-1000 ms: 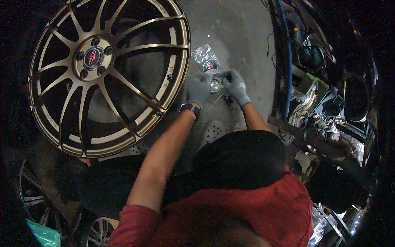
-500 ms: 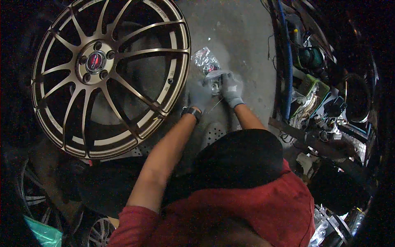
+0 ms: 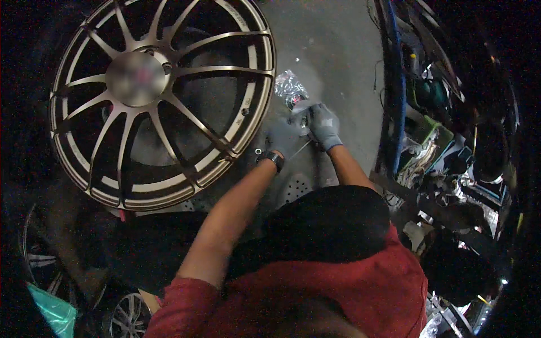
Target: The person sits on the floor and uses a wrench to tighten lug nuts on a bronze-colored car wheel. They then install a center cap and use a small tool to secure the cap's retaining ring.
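Observation:
Both my hands wear grey work gloves and meet over the floor, right of a large bronze wheel rim (image 3: 260, 107). With its fingers closed, my right hand (image 3: 325, 125) grips the edge of a crinkled clear plastic bag (image 3: 289, 83). A small round dark piece with a red mark (image 3: 296, 99) shows at the bag. My left hand (image 3: 283, 137) is curled at the bag's near end; its fingers are blurred and partly hidden. A thin pale strip or rod (image 3: 303, 147) slants between the hands. Near my left wrist is a small white ring (image 3: 258, 151).
A blue edge (image 3: 401, 96) runs along the right, with a green crate (image 3: 441, 132), cables and loose parts beyond it. My perforated shoe (image 3: 297, 187) is below the hands. Another wheel (image 3: 131, 316) and a green sheet (image 3: 54, 310) lie lower left.
The view has shifted, so the wheel rim sits farther right and higher. Both hands stay together at the bag, slightly lower. The small white ring now shows beside my left wrist.

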`<state>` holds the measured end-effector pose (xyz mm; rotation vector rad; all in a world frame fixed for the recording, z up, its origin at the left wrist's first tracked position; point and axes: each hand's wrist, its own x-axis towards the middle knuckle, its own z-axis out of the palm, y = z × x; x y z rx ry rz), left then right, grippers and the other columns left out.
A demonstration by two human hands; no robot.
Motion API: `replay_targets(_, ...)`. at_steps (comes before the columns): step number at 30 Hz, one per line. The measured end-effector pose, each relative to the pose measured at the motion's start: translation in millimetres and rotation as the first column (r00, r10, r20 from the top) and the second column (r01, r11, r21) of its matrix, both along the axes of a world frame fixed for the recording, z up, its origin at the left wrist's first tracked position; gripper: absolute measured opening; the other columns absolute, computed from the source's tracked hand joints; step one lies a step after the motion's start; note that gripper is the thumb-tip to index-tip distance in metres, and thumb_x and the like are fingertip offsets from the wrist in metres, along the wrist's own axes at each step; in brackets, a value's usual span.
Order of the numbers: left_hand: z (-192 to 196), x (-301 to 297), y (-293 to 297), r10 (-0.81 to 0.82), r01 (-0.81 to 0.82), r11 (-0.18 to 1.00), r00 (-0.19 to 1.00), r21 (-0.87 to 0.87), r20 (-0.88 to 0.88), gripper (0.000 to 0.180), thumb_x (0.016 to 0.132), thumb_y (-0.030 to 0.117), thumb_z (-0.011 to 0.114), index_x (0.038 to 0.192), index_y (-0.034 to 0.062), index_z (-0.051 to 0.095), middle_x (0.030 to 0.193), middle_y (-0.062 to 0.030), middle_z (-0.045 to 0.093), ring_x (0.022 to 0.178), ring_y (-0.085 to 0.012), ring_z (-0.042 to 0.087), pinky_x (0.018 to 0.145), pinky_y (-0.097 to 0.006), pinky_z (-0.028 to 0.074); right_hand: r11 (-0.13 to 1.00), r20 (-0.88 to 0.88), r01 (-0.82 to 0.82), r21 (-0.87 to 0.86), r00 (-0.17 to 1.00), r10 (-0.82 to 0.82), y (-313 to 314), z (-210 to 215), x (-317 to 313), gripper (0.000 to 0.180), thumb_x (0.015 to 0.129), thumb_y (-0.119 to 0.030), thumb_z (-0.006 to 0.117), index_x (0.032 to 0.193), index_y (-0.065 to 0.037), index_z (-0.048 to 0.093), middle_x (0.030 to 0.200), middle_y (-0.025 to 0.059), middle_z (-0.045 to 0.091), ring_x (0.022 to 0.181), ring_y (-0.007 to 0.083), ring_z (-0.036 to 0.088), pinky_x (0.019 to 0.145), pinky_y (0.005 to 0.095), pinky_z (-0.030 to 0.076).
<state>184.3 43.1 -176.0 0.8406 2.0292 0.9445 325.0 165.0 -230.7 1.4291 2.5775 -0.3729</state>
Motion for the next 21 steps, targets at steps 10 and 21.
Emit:
replay_targets(10,-31,4,-5,0.082,-0.086,0.992,0.996,-0.094,-0.046,0.038,0.092,0.036,0.064,0.089,-0.0007,0.076,0.083,-0.0279,0.071,0.079,-0.0444,0.071,0.072,-0.052,0.055,0.995,0.104,-0.087,-0.038,0.990,0.091,5,6,-11,0.032,0.093,-0.028,0.063,0.117,-0.007,0.066,0.119,0.0177,0.068,0.105,0.0412,0.068,0.090,0.0512,0.055)
replay_targets(21,-17,-11,-9,0.074,-0.101,0.984,0.981,0.149,0.179,0.049,0.093,0.027,0.067,0.131,-0.0034,0.062,0.123,-0.0295,0.067,0.111,-0.0450,0.066,0.096,-0.050,0.050,0.957,-0.483,-0.102,-0.272,0.875,-0.044,-6,64,18,0.026,0.100,-0.023,0.062,0.119,-0.005,0.067,0.104,0.0142,0.069,0.087,0.0289,0.067,0.081,0.0405,0.053)
